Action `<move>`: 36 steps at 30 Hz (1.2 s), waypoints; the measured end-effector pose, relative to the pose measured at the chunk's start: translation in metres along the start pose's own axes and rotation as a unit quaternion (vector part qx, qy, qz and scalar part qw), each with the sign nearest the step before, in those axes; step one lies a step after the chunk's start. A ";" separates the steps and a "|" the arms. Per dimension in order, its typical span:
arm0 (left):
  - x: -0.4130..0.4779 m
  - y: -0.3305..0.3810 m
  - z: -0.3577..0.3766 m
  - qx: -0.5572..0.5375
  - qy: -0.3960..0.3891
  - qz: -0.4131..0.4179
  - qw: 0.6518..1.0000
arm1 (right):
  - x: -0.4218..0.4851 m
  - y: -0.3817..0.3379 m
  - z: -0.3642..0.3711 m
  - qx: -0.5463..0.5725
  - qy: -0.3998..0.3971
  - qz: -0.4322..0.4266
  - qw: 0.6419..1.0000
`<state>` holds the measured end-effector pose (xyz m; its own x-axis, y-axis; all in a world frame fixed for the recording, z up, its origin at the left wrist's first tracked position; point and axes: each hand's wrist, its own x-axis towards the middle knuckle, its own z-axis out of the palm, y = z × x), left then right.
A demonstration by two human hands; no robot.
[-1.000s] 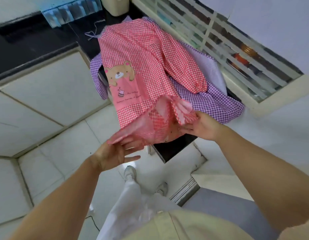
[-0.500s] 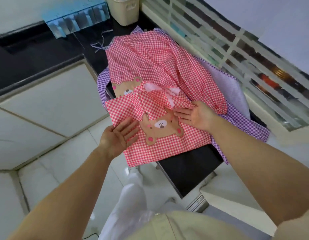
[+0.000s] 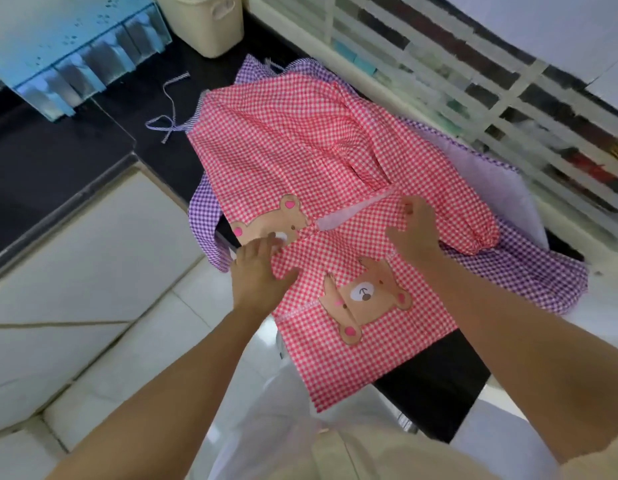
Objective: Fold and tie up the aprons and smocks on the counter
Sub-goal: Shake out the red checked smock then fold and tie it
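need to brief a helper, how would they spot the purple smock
On the black counter lies a red smock with bear patches. The purple smock is spread beneath it, showing only round its edges. Its purple checks, not red, set it apart.

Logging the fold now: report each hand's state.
Left hand: open, fingers flat on the red gingham smock.
Right hand: on the smock's folded edge; grip cannot be told.
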<state>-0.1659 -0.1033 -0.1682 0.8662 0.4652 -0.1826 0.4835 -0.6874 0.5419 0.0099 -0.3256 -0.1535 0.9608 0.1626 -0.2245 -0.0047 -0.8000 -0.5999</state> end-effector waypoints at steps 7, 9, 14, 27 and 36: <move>0.024 -0.015 0.001 0.056 -0.072 -0.037 0.995 | 0.010 0.008 0.004 -0.142 0.029 0.115 0.983; 0.022 -0.019 -0.004 -0.018 -0.036 -0.020 0.999 | 0.013 0.011 -0.004 -0.133 0.026 0.087 0.987; 0.007 -0.018 -0.010 -0.049 0.010 -0.078 0.996 | 0.011 0.003 -0.016 -0.095 -0.022 0.050 0.994; -0.001 -0.017 -0.014 -0.284 -0.060 -0.211 0.933 | 0.005 0.001 -0.029 -0.018 -0.080 -0.043 0.996; 0.055 -0.015 -0.074 -0.480 0.137 -0.250 0.830 | 0.043 -0.100 -0.038 0.073 -0.063 -0.132 0.987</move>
<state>-0.1351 -0.0267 -0.1260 0.4633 0.7583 -0.4586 0.3362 0.3284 0.8827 0.0617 -0.2607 -0.0741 0.8922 0.4316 -0.1331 0.1927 -0.6303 -0.7520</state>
